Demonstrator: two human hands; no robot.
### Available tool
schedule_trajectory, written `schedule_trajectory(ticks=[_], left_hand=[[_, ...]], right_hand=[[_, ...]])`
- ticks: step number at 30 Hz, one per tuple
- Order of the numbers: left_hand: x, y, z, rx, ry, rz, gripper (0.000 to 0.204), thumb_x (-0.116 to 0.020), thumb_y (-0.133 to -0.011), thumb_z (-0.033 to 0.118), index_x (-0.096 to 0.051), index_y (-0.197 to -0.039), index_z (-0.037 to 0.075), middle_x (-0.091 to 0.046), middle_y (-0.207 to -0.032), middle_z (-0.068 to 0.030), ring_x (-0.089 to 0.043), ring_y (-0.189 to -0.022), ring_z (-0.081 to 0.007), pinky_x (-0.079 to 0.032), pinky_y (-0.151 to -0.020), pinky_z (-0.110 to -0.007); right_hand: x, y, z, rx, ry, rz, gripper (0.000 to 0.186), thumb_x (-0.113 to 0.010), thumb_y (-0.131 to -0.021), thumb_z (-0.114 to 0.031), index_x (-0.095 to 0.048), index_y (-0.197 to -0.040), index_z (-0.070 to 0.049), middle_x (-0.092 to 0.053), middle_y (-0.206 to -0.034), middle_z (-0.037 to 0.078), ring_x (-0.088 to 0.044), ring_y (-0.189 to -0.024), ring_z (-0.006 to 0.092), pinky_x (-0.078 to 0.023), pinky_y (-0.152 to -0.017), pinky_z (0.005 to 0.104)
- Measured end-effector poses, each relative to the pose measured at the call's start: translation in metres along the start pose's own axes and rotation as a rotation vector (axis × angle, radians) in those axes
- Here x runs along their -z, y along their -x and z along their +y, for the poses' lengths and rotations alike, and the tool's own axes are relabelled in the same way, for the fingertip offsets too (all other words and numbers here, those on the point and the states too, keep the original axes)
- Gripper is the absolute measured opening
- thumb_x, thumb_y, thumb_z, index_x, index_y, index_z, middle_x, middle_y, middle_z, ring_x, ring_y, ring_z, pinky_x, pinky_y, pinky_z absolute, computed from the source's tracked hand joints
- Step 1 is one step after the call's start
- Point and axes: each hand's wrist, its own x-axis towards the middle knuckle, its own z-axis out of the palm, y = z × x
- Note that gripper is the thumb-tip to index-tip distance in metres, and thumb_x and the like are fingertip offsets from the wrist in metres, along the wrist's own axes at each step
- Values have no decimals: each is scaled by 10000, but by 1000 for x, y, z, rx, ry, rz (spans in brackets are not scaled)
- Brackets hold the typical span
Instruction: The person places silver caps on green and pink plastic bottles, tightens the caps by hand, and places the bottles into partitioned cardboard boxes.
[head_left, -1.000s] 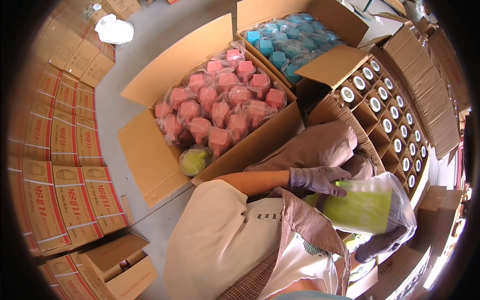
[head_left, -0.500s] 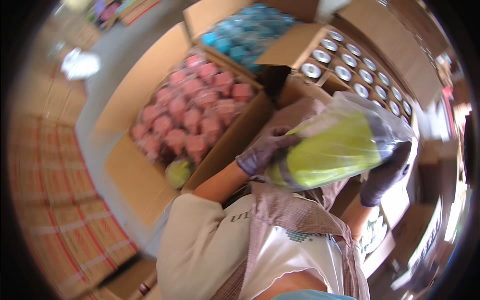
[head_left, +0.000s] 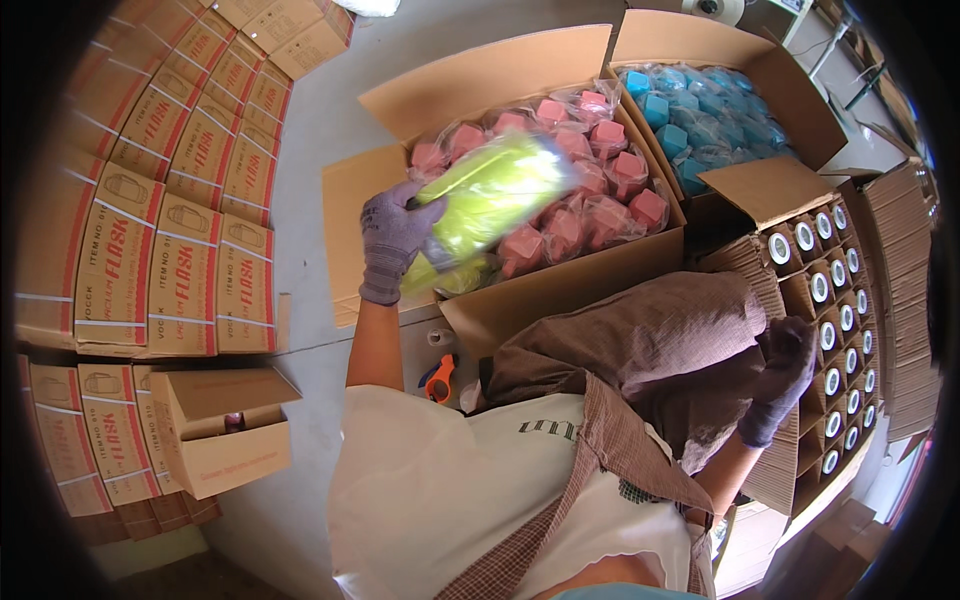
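Note:
My left hand (head_left: 395, 235), in a grey-purple glove, grips a yellow-green flask (head_left: 505, 185) in a clear plastic bag, blurred by motion. It is over the near left part of an open carton (head_left: 570, 285) of bagged pink flasks with angular tops (head_left: 525, 250). Another bagged yellow-green item (head_left: 465, 278) shows in that carton's near left corner. My right hand (head_left: 785, 365), also gloved, is beside my knee at the edge of a divided carton (head_left: 765, 275) of upright cylinders with silvery round ends (head_left: 820, 287). Its fingers are dark and partly hidden.
An open carton of bagged blue flasks (head_left: 715, 115) stands at the far right. Printed cartons (head_left: 180, 260) are stacked on the left, with a small open carton (head_left: 225, 440) before them. Orange-handled scissors (head_left: 438, 380) lie on the floor by my legs.
The yellow-green flask has moved left from my lap to above the pink flasks, in my left hand. My right hand has let go of it and is beside the divided carton. The view has turned.

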Motion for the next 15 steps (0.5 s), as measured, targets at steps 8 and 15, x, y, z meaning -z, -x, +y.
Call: schedule_trajectory(ticks=[8, 15], left_hand=[[-135, 7, -92, -353, -1236, -518, 218, -565, -944, 234, -766, -951, 150, -763, -926, -66, -704, -871, -280, -486, -765, -526], [-207, -60, -159, -115, -976, -600, 258, -526, -924, 152, -752, -1043, 122, -753, -982, -95, -720, -889, -277, -527, -785, -545]], right_hand=[[-33, 49, -22, 44, 878, 91, 364, -472, -1066, -301, -736, -1025, -53, -734, -961, 76, -664, -897, 183, -497, -880, 331], [-13, 46, -2, -9, 1136, -9, 314, -589, -997, -274, -752, -1024, -7, -747, -995, 128, -677, -955, 282, -496, -921, 389]])
